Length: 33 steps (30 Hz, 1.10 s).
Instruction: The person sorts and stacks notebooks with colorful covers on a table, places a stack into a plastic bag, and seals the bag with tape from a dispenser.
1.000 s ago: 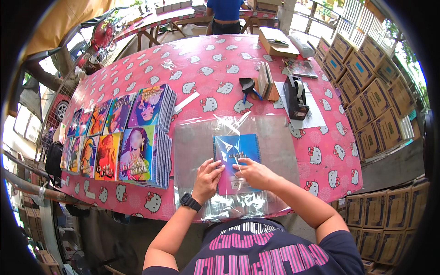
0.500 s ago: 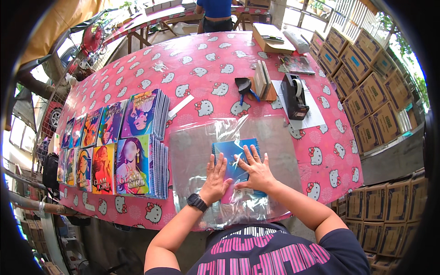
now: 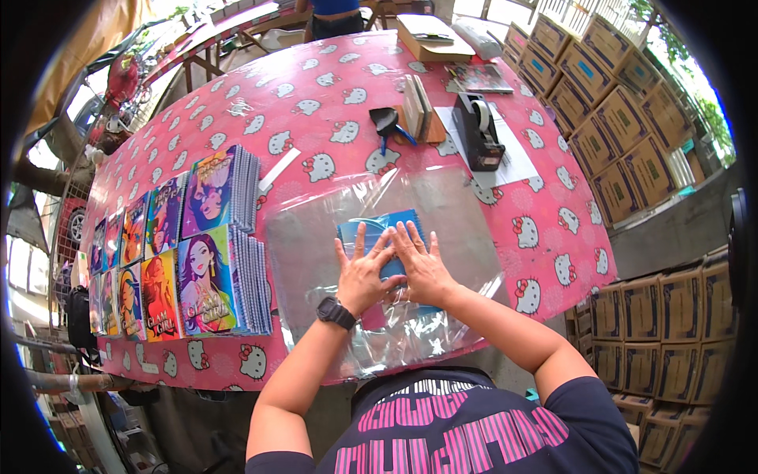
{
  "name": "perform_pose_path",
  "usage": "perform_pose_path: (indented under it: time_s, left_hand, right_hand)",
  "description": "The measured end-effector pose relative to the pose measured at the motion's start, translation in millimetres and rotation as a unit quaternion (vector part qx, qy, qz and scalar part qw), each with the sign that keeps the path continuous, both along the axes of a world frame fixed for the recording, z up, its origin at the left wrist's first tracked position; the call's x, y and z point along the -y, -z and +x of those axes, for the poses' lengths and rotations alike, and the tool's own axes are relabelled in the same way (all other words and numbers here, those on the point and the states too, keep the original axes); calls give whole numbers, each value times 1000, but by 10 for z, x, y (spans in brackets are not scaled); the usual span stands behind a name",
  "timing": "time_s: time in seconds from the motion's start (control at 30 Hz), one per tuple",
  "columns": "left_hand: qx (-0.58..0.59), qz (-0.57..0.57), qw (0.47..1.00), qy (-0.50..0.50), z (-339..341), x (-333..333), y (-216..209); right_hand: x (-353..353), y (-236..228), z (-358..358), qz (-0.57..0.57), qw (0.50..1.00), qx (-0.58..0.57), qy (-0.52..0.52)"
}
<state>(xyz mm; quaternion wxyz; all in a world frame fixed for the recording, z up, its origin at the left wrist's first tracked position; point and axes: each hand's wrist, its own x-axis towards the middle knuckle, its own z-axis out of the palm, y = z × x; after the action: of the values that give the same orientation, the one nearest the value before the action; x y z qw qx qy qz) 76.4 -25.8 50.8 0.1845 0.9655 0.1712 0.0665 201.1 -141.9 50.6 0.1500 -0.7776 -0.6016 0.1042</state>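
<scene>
A blue spiral notebook [image 3: 404, 218] lies under transparent plastic film [image 3: 466, 217] in front of me. My left hand [image 3: 365, 275], with a dark watch on its wrist, presses flat on the film over the notebook's left part. Beside it, my right hand [image 3: 420, 267] lies flat over the notebook's right part, fingers spread. The two hands meet near their index fingers and thumbs and hide most of the cover. A pink patch [image 3: 373, 317] shows beneath the film below my left hand. Wrinkles and glare run along the film's near edge.
Stacks of colourful spiral notebooks [image 3: 207, 272] stand to the left. Beyond the film are a black-and-blue scissors-like tool [image 3: 385, 122], upright boards [image 3: 415, 107] and a black tape dispenser [image 3: 478, 134] on white paper. Cardboard boxes [image 3: 624, 158] are piled at right. A person [image 3: 335, 20] stands far back.
My hands have come together over the notebook, the right one sliding left toward the other. The whole view has shifted slightly.
</scene>
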Motion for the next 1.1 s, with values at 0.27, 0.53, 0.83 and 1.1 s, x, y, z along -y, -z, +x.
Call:
perform_pose_path:
  time_s: [0.27,0.53,0.83,1.1]
  left_hand:
    - [8,-7,1000,-8,-20,-25,87]
    - [-5,5,1000,8,64,-27,-7]
    - [-12,12,1000,-24,-59,-29,25]
    - [-5,-3,1000,-5,18,-15,10]
  right_hand:
    - [945,-422,302,36,929,-258,-262]
    - [49,-80,3146,210,877,-204,381]
    - [-372,-273,2927,382,766,-425,294]
    - [125,462,2927,175,892,-20,416]
